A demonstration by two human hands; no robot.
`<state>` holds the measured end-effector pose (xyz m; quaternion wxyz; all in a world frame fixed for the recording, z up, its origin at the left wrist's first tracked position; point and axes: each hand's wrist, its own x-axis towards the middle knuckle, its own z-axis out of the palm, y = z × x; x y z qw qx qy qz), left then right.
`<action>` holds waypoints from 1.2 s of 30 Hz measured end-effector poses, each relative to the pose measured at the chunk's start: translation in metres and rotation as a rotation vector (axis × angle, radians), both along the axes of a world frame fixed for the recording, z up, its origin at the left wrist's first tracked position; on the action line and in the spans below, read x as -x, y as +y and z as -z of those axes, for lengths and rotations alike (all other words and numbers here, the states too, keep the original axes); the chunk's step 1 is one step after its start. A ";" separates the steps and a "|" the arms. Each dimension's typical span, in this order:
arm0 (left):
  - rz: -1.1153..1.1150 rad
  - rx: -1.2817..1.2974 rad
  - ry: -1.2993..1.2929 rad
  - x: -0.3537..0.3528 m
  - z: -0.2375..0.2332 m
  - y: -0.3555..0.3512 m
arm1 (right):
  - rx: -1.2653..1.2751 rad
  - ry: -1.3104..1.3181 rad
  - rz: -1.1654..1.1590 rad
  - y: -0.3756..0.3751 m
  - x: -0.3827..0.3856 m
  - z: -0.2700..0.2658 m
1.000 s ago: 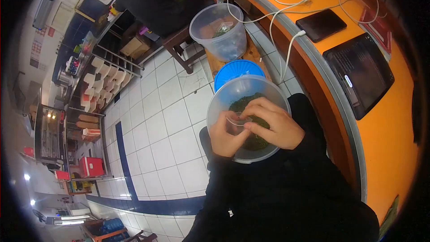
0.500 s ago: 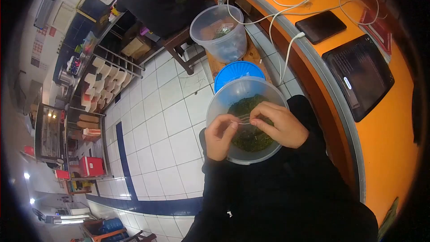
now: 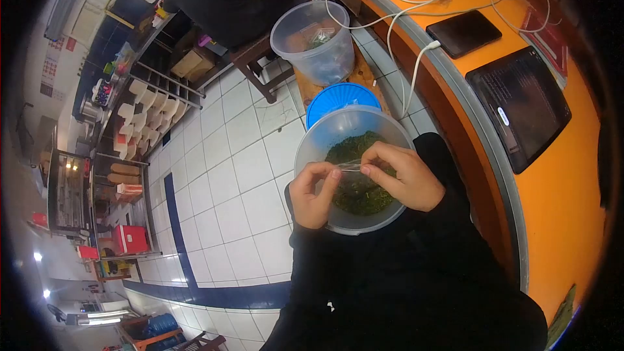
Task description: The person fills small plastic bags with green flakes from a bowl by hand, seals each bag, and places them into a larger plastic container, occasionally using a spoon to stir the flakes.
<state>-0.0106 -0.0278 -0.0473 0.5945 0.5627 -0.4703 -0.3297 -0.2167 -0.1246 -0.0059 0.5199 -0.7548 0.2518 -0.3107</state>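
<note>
My left hand (image 3: pixel 313 196) and my right hand (image 3: pixel 405 178) pinch the two sides of a small clear plastic bag (image 3: pixel 350 166), stretched between the fingertips. Both hands are over a translucent plastic bucket (image 3: pixel 309 149) that rests against my lap. Chopped green leaves (image 3: pixel 365 200) lie at the bottom of the bucket, partly covered by my fingers. Just beyond its rim is a round blue lid (image 3: pixel 330 99), with a bit of clear plastic on it.
A second translucent bucket (image 3: pixel 311 58) with clear bags inside stands on a wooden board (image 3: pixel 377 88) ahead. On my right, an orange counter (image 3: pixel 552 221) holds a tablet (image 3: pixel 520 107), a phone (image 3: pixel 464 32) and white cables. Metal shelves with cartons line the left.
My fingers have shifted slightly along the plastic bag, which now shows as a flatter strip between them. The whole view has drifted a little; the bucket stays in my lap.
</note>
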 end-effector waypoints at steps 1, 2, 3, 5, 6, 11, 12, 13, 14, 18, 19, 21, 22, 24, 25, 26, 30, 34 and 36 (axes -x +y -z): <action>-0.002 -0.001 -0.027 0.001 -0.002 0.000 | -0.007 -0.015 -0.004 0.000 0.000 -0.001; -0.002 0.000 -0.027 0.001 -0.002 0.000 | -0.013 -0.031 -0.008 0.000 0.000 -0.001; -0.010 -0.001 -0.030 0.001 -0.001 0.000 | -0.013 -0.031 -0.008 0.001 -0.001 -0.002; -0.016 -0.002 -0.034 0.001 0.000 -0.001 | -0.051 -0.040 0.027 0.002 -0.003 -0.004; -0.026 0.015 -0.044 0.002 0.000 -0.002 | -0.050 -0.040 0.028 0.002 -0.003 -0.002; -0.040 0.041 0.018 0.003 -0.002 -0.001 | -0.169 -0.038 0.055 -0.004 -0.002 0.015; -0.050 0.035 0.034 0.003 -0.003 -0.001 | -0.168 -0.038 0.055 -0.005 -0.002 0.016; -0.059 0.028 0.050 0.003 -0.002 -0.001 | -0.237 -0.074 0.035 -0.005 -0.002 0.018; -0.059 0.028 0.049 0.004 -0.003 -0.001 | -0.306 -0.110 0.014 -0.006 -0.002 0.018; -0.062 0.030 0.060 0.007 -0.006 0.000 | -0.332 -0.151 0.042 -0.002 -0.004 0.015; -0.054 0.017 0.066 0.007 -0.007 0.000 | -0.312 -0.133 0.059 -0.002 -0.004 0.015; -0.039 0.007 0.064 0.004 0.001 0.002 | -0.292 -0.115 0.077 -0.001 -0.004 0.016; -0.024 -0.004 0.062 0.003 0.001 0.002 | -0.207 -0.119 0.076 -0.001 -0.005 0.018; 0.025 0.003 -0.092 0.002 0.000 0.001 | -0.124 -0.122 0.078 0.000 -0.005 0.019; 0.072 0.010 -0.246 0.003 -0.003 0.001 | -0.099 -0.114 0.051 0.001 -0.005 0.018; 0.073 -0.027 -0.231 0.007 -0.009 0.002 | -0.075 -0.105 0.024 0.002 -0.005 0.017; 0.091 -0.069 -0.223 0.009 -0.010 0.002 | -0.048 -0.047 -0.017 0.004 -0.006 0.019; 0.108 -0.060 -0.299 0.005 -0.011 0.000 | -0.030 -0.031 -0.033 0.003 -0.005 0.018; 0.116 -0.027 -0.337 0.004 -0.013 0.000 | -0.011 -0.029 -0.041 0.003 -0.005 0.017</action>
